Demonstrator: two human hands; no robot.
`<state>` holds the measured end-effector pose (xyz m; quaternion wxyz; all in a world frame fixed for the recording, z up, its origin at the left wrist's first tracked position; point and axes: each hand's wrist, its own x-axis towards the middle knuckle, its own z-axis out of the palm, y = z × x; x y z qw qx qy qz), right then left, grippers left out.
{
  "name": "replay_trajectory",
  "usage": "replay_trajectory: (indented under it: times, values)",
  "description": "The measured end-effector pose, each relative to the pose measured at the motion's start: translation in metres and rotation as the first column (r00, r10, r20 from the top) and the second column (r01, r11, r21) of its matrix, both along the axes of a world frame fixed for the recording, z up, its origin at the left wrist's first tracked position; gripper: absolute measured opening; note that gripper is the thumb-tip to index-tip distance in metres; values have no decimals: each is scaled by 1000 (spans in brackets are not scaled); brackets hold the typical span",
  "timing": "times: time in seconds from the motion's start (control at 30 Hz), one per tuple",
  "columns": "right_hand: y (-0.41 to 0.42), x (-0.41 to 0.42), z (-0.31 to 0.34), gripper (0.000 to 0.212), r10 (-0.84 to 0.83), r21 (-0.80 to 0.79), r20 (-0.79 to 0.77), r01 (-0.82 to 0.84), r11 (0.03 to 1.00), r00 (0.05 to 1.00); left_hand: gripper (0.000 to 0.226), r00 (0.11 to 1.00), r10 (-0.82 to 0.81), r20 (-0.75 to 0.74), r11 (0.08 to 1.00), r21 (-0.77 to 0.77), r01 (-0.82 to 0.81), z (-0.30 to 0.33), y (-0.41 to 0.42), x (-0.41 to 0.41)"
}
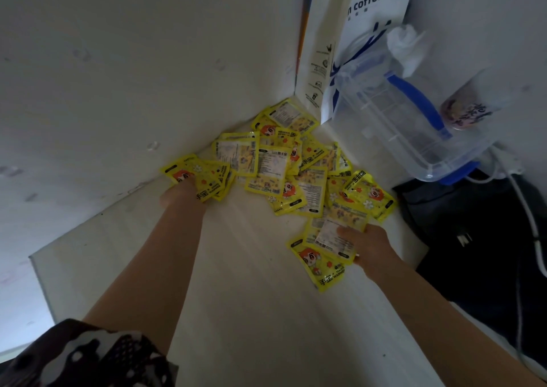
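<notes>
Looking down from my head, I see the pile of packets (pixel 284 173), yellow hand-warmer sachets, heaped loosely on the white tabletop (pixel 242 283) where it runs into the corner of the wall.

My left hand (pixel 183 192) sits at the pile's 9 o'clock edge. It grips a fan of packets (pixel 207 179); my fingers are hidden under them, so I cannot tell how tightly they curl.

My right hand (pixel 368 246) is at the pile's 5 o'clock. Its thumb presses on a white-backed packet (pixel 333 235), pinching it against fingers I cannot see. Another sachet lies just beneath it.

At 2 o'clock from the pile stands a clear box (pixel 411 126) with a blue handle, and at 12 o'clock a coffee bag (pixel 340 31).

I judge that I am gathering the loose sachets into stacks, with most left to collect. Next I need to bring the right-hand packet across and square it onto the fan without spilling it.
</notes>
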<state>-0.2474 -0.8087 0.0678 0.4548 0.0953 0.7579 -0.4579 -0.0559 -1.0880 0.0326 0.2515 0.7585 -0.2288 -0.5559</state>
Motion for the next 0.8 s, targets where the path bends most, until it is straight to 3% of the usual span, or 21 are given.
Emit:
replay_trajectory:
  times: [0.07, 0.1, 0.13, 0.17, 0.23, 0.37, 0.5, 0.57, 0.67, 0.8]
  values:
    - [3, 1, 2, 21, -7, 4, 2, 7, 1000, 1000, 11, 998, 38, -48, 999, 34, -36, 4, -3, 0]
    - [5, 2, 4, 21, -7, -2, 0, 7, 1000, 1000, 17, 996, 57, -66, 998, 36, -54, 6, -3, 0]
    - [7, 2, 5, 20, -1, -11, -2, 1, 1000, 1000, 33, 998, -60, 16, 998, -2, 60, 8, -1, 3]
    - [9, 3, 6, 17, 11, -16, -7, -11, 1000, 1000, 42, 1000, -11, -24, 1000, 14, 12, 16, 2, 3]
    - [12, 3, 8, 14, 45, -17, -20, -46, 999, 999, 42, 995, 68, -72, 997, 38, -65, 24, 6, 5]
    - [22, 6, 10, 15, 147, -28, -67, -149, 988, 987, 34, 995, 13, -100, 999, 36, -10, 26, 20, 17]
    - [31, 10, 12, 20, 294, -14, -146, -299, 954, 944, 55, 989, -96, -109, 995, -7, 96, 24, 37, 35]
    - [36, 12, 8, 20, 347, 35, -195, -347, 937, 917, 52, 982, -174, -77, 985, -8, 174, 25, 47, 44]
    - [38, 16, 6, 28, 463, 182, -270, -428, 885, 844, 30, 951, -309, 1, 951, -19, 309, 24, 60, 54]
    - [35, 24, 5, 43, 630, 294, -336, -558, 776, 700, 19, 853, -471, 224, 865, -74, 497, 22, 72, 67]
